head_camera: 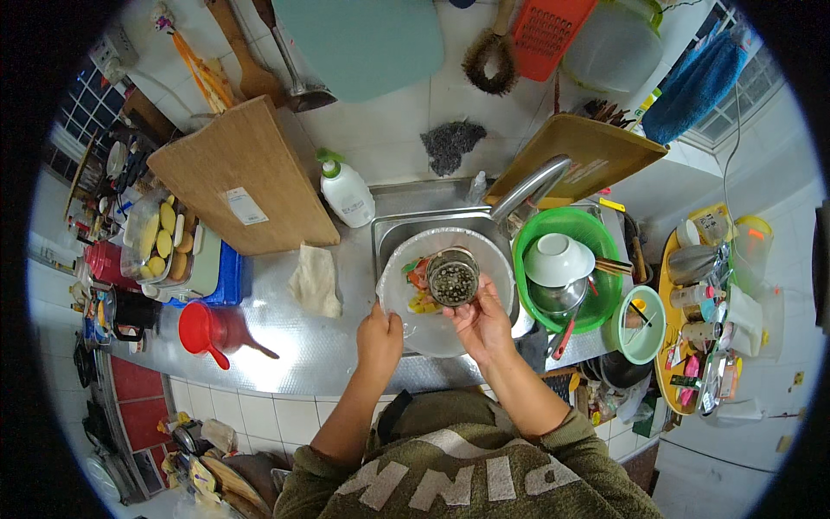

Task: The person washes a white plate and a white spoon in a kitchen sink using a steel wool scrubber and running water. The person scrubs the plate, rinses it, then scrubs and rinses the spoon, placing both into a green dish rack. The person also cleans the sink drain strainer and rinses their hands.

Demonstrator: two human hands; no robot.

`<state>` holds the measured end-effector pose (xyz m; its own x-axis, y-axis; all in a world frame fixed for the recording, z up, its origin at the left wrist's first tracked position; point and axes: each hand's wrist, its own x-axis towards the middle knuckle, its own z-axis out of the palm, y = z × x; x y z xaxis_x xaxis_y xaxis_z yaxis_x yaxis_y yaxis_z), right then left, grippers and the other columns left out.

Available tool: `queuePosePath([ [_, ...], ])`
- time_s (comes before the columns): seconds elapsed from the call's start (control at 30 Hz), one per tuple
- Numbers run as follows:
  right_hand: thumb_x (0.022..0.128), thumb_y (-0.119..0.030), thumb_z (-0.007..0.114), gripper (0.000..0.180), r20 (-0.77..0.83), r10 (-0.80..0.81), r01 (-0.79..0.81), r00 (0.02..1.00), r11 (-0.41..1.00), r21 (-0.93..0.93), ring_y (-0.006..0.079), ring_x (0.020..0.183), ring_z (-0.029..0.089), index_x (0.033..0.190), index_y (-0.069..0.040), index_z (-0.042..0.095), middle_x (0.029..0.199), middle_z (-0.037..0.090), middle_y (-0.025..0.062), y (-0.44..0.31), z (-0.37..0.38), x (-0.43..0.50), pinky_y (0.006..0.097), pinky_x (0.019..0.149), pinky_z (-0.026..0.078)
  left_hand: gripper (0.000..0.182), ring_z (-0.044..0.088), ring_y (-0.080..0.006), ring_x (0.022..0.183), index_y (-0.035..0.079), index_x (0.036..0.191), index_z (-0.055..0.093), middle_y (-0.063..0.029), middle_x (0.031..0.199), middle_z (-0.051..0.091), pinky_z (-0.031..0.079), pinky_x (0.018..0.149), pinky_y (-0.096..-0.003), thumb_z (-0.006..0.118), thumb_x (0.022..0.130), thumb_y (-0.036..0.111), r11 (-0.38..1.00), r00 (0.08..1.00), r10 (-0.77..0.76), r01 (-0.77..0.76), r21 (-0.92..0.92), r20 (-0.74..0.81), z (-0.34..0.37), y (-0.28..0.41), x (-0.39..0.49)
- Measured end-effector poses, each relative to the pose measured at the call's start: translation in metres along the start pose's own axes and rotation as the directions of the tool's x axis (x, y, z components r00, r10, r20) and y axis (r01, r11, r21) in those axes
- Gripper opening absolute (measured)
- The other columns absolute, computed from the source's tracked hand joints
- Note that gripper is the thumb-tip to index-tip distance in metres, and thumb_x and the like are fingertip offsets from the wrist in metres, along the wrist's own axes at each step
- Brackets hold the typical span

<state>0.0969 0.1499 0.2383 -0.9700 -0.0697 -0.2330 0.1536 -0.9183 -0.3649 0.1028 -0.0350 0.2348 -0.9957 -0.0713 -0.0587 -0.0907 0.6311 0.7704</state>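
My right hand [485, 327] holds a round metal sink strainer [454, 277] from below and the side, and its perforated bottom faces up towards me. Beneath it is a whitish tub [496, 259] with a crinkled plastic liner over its rim. Colourful scraps or wrappers [423, 302] lie inside, partly hidden by the strainer. At the tub's near left rim, my left hand [380, 340] grips the edge with closed fingers. The tub is in front of the stainless steel sink [384, 227] and covers most of it; whether it rests on anything is hidden. A curved metal faucet [532, 188] rises behind it.
Right of the sink, a green colander [522, 272] holds white bowls, a pot and utensils. A mint-green bowl [616, 340] stands beyond. Leftward are a folded cloth [316, 280], a red dipper [196, 327] and a leaning wooden cutting board [240, 175]. A white pump bottle [349, 194] stands behind.
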Motion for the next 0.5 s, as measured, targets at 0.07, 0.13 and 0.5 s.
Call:
queuePosePath([
  [0.07, 0.103, -0.021, 0.043, 0.022, 0.087, -0.016, 0.013, 0.996, 0.999, 0.036, 0.0227, 0.095, 0.067, 0.124, -0.014, 0.047, 0.116, 0.062, 0.0107, -0.008, 0.024, -0.001, 0.0418, 0.074, 0.061, 0.024, 0.062, -0.0469, 0.079, -0.005, 0.107, 0.056, -0.0287, 0.085, 0.065, 0.048, 0.072, -0.0534, 0.051, 0.089, 0.011, 1.0, 1.0, -0.015, 0.015, -0.012, -0.013, 0.0, 0.001, 0.001],
  [0.13, 0.103, -0.022, 0.043, 0.021, -0.067, -0.054, 0.054, 0.996, 0.999, -0.001, 0.0189, 0.082, 0.066, 0.123, -0.015, 0.048, 0.11, 0.063, 0.0084, -0.008, 0.034, 0.012, 0.0402, 0.076, 0.059, 0.025, 0.062, -0.0473, 0.079, -0.005, 0.107, 0.056, -0.0287, 0.084, 0.065, 0.048, 0.072, -0.0536, 0.051, 0.09, 0.012, 0.999, 0.999, -0.025, 0.024, -0.025, -0.023, -0.001, 0.001, -0.001],
  [0.5, 0.099, -0.017, 0.053, 0.015, 0.137, -0.109, 0.169, 0.985, 0.801, -0.574, 0.0165, 0.076, 0.058, 0.112, -0.009, 0.054, 0.093, 0.056, 0.0064, -0.008, -0.001, -0.015, 0.0412, 0.076, 0.056, 0.024, 0.062, -0.048, 0.082, -0.004, 0.102, 0.057, -0.0285, 0.085, 0.066, 0.048, 0.075, -0.0536, 0.052, 0.089, 0.015, 0.997, 0.997, -0.073, 0.072, 0.026, 0.027, 0.002, -0.002, 0.0],
])
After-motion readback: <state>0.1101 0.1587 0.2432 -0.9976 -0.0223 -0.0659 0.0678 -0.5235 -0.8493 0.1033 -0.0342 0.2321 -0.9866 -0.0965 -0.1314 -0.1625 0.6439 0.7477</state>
